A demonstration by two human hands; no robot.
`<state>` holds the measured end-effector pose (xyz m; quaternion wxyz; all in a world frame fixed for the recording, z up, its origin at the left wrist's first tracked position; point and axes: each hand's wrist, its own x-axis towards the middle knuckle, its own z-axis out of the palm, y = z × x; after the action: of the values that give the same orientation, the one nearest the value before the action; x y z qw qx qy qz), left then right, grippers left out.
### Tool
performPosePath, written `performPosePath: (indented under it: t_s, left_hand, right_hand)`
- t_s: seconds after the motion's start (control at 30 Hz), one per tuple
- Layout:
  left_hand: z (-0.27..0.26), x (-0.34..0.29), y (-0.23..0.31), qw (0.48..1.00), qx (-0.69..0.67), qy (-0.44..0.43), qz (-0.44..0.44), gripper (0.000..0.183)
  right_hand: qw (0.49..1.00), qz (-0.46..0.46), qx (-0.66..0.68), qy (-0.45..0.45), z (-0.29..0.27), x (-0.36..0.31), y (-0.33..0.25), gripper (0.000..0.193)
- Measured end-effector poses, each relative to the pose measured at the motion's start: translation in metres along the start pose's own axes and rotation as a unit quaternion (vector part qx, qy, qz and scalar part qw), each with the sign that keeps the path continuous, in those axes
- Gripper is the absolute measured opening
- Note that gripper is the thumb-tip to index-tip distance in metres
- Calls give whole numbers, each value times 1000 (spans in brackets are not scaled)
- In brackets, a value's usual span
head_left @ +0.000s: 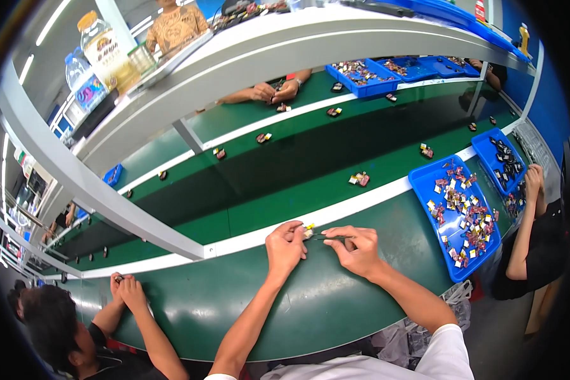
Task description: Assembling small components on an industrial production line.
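My left hand [286, 248] is closed, pinching a small part with a yellow and white tip [308, 230] over the green work surface [335, 304]. Just to its right, my right hand [356, 251] grips a thin dark tool that looks like tweezers [321, 237], its tip at or very near the part; contact is too small to tell. To the right of my hands lies a blue tray [418, 183] with many small dark-red parts bearing white and yellow tags.
Beyond a white rail [380, 194] runs a green conveyor belt [266, 190] with small parts [361, 179] spaced along it. Another blue tray [481, 149] holds black parts. Co-workers sit at left, right and across. A grey post [139, 218] and shelf [335, 38] stand ahead.
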<state>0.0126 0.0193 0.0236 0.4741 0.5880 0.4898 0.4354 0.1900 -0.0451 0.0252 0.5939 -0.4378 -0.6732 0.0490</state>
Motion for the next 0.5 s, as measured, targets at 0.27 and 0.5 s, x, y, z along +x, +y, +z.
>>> performPosePath:
  t_s: [0.27,0.5]
  left_hand:
    - [-56,109,-29,983,129,106,75,23]
    - [-49,83,-6,838,441,218,235,17]
  right_hand:
    - [996,62,-21,57,-4,-4,23,14]
    - [995,74,-46,57,-10,-5,22,13]
